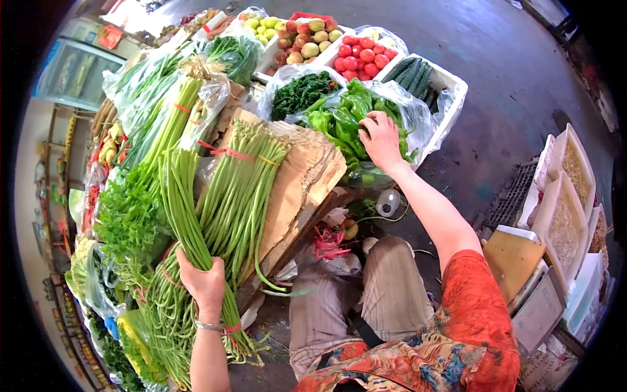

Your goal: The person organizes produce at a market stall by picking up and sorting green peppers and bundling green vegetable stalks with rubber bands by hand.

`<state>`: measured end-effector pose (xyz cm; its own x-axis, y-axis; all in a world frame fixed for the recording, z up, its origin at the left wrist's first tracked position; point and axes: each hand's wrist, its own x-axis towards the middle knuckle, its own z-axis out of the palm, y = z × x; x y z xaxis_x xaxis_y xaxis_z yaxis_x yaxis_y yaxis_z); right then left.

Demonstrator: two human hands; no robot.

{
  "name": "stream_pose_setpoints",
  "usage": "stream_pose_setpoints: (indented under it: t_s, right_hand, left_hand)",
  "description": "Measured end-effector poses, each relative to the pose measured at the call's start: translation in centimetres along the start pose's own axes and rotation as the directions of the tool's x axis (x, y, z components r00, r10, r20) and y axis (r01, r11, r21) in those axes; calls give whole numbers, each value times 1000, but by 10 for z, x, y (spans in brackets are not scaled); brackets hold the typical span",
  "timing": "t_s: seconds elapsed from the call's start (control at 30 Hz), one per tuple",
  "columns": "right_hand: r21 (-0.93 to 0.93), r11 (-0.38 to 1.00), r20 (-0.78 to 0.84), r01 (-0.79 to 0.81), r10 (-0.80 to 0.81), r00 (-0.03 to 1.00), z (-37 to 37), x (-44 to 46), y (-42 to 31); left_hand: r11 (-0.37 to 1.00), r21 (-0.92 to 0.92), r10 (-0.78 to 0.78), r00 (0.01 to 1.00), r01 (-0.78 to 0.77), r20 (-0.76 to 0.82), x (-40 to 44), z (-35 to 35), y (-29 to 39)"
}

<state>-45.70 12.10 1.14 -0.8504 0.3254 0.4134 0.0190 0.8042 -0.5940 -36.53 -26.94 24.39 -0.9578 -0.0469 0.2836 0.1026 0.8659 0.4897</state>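
Note:
My left hand [202, 284], with a bracelet at the wrist, is wrapped round a long bundle of green stalks [179, 196] tied with a red band near its lower end. Long green beans [241, 170], bound with a red band, lie just right of that bundle on torn cardboard [300, 183]. My right hand [380, 138] rests on the green peppers [346, 121] in a plastic-lined box, its fingers spread and bent, the tips over the peppers.
Boxes of tomatoes [362, 57], cucumbers [411, 77], peaches [307, 39] and dark leafy greens [304, 95] stand beyond the peppers. Celery [134, 209] lies at the left. White trays [562, 215] stand at the far right.

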Motion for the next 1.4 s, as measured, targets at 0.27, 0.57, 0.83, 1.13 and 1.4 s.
stream_pose_setpoints:
  t_s: [0.27,0.57,0.83,1.13,1.4]
  right_hand:
    - [166,986,-142,17,7,990,-7,-14,-3]
    - [526,830,294,-186,28,956,-93,-148,-63]
    - [422,905,404,50,-236,884,-171,-241,-121]
    - [385,917,459,107,-290,840,-168,-236,-119]
    - [405,912,444,60,-254,859,-160,-232,-117]
  left_hand:
    - [997,70,13,999,-9,-50,0,1,-5]
    - [995,98,-10,999,14,-40,-2,-4,-2]
    - [993,112,-27,1000,29,-16,-3,-6,2]
    - [995,97,11,999,-7,-35,-1,-3,-3]
    - [998,54,-13,1000,14,-17,-2,-3,1]
